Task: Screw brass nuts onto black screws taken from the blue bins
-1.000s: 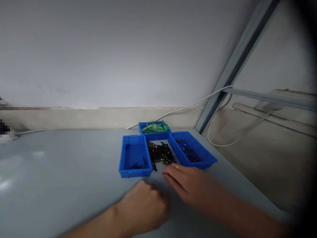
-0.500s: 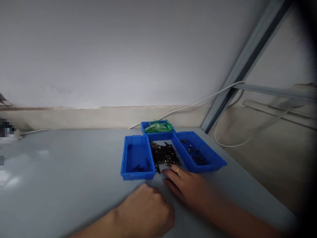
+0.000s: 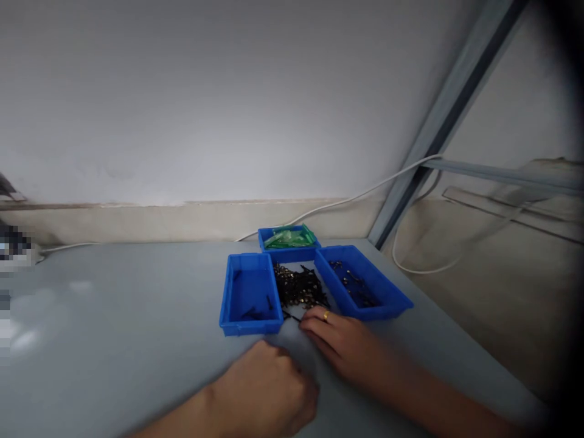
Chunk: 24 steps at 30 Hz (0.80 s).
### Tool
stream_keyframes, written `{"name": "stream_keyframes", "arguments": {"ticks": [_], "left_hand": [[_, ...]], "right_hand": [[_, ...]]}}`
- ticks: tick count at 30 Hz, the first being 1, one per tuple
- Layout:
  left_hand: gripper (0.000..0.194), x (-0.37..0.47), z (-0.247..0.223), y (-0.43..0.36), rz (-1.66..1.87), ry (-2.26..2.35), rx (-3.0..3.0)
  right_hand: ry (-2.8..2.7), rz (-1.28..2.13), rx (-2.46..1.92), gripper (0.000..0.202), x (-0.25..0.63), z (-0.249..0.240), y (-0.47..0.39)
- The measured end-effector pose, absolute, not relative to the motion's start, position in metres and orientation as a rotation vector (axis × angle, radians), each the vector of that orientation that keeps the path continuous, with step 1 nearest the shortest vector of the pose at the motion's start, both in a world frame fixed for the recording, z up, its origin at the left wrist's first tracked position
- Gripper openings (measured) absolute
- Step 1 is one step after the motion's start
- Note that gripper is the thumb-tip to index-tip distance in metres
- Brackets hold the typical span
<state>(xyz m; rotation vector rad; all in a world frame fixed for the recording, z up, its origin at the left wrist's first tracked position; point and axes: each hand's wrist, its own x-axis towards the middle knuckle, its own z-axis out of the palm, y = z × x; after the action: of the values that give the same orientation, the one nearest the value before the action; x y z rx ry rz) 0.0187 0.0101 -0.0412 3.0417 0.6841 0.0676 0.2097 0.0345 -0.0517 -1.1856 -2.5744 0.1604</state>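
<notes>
My left hand [image 3: 269, 386] is closed in a fist in front of the left blue tray [image 3: 228, 295]; whatever it may hold is hidden. My right hand [image 3: 340, 340], with a ring on one finger, has its fingertips together at the near edge of a pile of small dark screw-like pieces [image 3: 298, 286]. A thin dark piece [image 3: 292, 316] sticks out to the left from those fingertips. Several dark pieces lie in the left tray. The right blue tray [image 3: 387, 310] contains several small metallic and dark pieces.
Behind the pile stands a blue tray [image 3: 292, 252] with green plastic packets [image 3: 289, 237]. A white cable [image 3: 337, 202] runs along the wall. A metal frame post [image 3: 410, 176] rises at the table's right back corner.
My right fingers have drawn together, and a thin dark piece now lies at their tips. My left hand stays closed. The view has shifted slightly.
</notes>
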Motion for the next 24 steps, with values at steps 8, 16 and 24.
{"name": "stream_keyframes", "arguments": {"ticks": [8, 16, 24], "left_hand": [[0.008, 0.022, -0.034, 0.010, 0.291, 1.035, 2.921], [0.008, 0.021, -0.039, 0.014, 0.264, 1.150, 2.838], [0.007, 0.021, -0.040, 0.014, 0.266, 1.186, 2.819]], "right_hand": [[-2.452, 0.514, -1.245, 0.024, 0.208, -0.029, 0.033], [-2.470, 0.654, -1.208, 0.023, 0.213, -0.030, 0.034], [-2.447, 0.781, -1.227, 0.023, 0.212, -0.036, 0.037]]}}
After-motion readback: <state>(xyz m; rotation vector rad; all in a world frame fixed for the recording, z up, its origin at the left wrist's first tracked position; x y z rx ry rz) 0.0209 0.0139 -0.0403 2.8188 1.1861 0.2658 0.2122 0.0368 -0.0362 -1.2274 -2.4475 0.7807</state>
